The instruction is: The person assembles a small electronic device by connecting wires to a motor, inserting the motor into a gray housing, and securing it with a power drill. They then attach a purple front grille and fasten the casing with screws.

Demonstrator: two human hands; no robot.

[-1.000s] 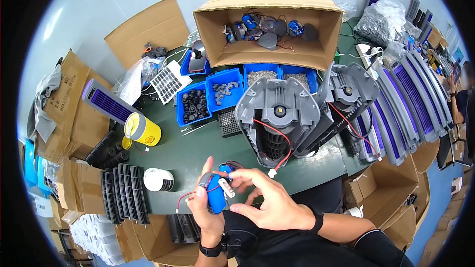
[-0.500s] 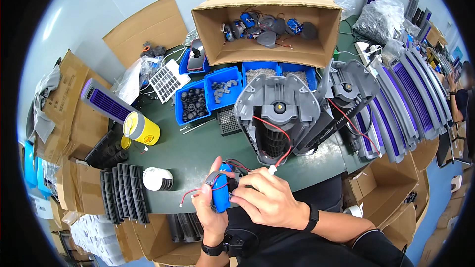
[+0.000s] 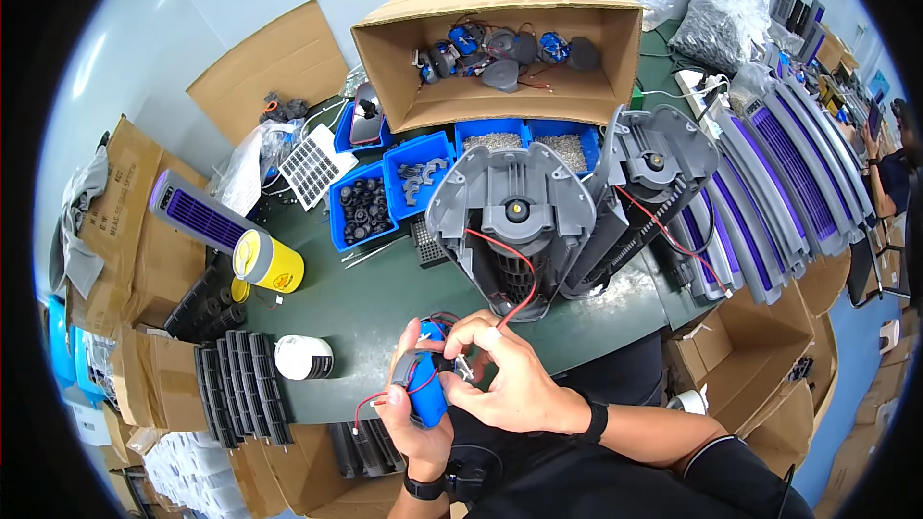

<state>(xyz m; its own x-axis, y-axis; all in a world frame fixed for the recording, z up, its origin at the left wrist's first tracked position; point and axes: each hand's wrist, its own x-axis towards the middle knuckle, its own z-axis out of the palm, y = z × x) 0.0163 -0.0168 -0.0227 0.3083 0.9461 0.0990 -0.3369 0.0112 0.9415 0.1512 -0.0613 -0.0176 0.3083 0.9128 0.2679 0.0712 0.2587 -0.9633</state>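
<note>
In my left hand (image 3: 420,428) is a blue-wrapped battery pack (image 3: 430,404) set in a grey rounded holder, with thin red and dark wires. My left fingers and thumb close around it. At its right side my right hand (image 3: 514,380) is closed, thumb and fingers pinched on a small whitish piece (image 3: 463,367) whose kind I cannot make out. Just beyond my hands stands a grey tower-fan housing (image 3: 514,211), its open end facing up. Its red wire (image 3: 529,279) runs down to my right hand, where its end is hidden.
A second grey housing (image 3: 659,149) stands to the right, beside stacked purple-grey fan panels (image 3: 793,168). Behind are blue bins (image 3: 420,148) of small parts and a cardboard box (image 3: 385,72) with more battery assemblies. A yellow container (image 3: 279,262), white tub (image 3: 298,358) and black fan rollers (image 3: 245,384) are left.
The view has shifted slightly, moving the bench items left. My right fingers have changed their grip beside the battery pack, and a whitish piece now shows between them. The red wire's white connector is hidden.
</note>
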